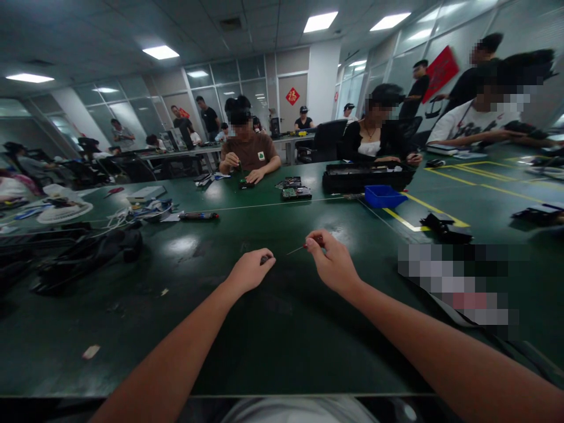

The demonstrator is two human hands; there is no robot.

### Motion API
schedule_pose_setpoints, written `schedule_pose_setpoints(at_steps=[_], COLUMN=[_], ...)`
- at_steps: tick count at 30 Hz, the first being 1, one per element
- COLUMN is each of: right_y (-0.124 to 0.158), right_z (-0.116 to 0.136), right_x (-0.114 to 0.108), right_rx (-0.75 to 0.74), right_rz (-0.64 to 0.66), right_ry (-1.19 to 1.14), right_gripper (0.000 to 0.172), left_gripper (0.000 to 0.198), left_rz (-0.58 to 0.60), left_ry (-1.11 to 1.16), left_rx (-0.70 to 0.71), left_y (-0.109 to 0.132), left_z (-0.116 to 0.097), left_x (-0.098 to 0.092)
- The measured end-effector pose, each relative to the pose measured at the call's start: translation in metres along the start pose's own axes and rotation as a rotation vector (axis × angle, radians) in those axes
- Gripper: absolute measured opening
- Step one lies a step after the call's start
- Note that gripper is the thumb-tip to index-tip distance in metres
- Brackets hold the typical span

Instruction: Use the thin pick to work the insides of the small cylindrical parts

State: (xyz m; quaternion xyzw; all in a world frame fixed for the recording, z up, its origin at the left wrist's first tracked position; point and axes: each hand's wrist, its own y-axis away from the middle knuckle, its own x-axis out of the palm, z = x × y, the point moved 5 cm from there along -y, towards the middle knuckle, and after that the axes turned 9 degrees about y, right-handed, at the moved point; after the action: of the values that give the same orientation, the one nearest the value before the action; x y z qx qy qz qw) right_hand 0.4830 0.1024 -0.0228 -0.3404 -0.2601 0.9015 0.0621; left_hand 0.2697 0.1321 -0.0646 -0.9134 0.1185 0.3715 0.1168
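Your forearms (185,346) are cut off below | left hand (249,271) curls on a small dark part (263,259), mostly hidden | right hand (332,261) pinches a thin red-handled metal screwdriver (299,249), tip leftward | both above the dark green table (264,335)

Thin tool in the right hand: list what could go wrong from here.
The thin tool in the right hand points at the left hand; a slip could jab its fingers.
The small dark part pinched in that hand could drop and be hard to spot on the dark green table.
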Motion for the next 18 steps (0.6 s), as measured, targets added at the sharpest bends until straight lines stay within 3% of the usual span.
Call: schedule_pose_setpoints(at_steps=[4,10,14,18], right_y=[0.0,0.0,0.0,-0.001], right_z=[0.0,0.0,0.0,-0.001], right_x=[0.0,0.001,0.0,0.001], right_rx=[0.001,0.012,0.007,0.003], right_rz=[0.014,0.032,0.031,0.024], right_ry=[-0.016,-0.031,-0.03,-0.036], right_gripper=[0.018,0.018,0.018,0.018], left_gripper=[0.026,0.027,0.018,0.008], left_rz=[-0.039,-0.162,-0.312,-0.494], left_ry=[0.308,0.851,1.161,1.245], left_rx=[-0.143,-0.296,-0.318,-0.322], left_y=[-0.002,0.0,0.006,0.024], left_z=[0.013,0.014,0.016,0.029], left_x=[-0.016,-0.043,-0.072,-0.111])
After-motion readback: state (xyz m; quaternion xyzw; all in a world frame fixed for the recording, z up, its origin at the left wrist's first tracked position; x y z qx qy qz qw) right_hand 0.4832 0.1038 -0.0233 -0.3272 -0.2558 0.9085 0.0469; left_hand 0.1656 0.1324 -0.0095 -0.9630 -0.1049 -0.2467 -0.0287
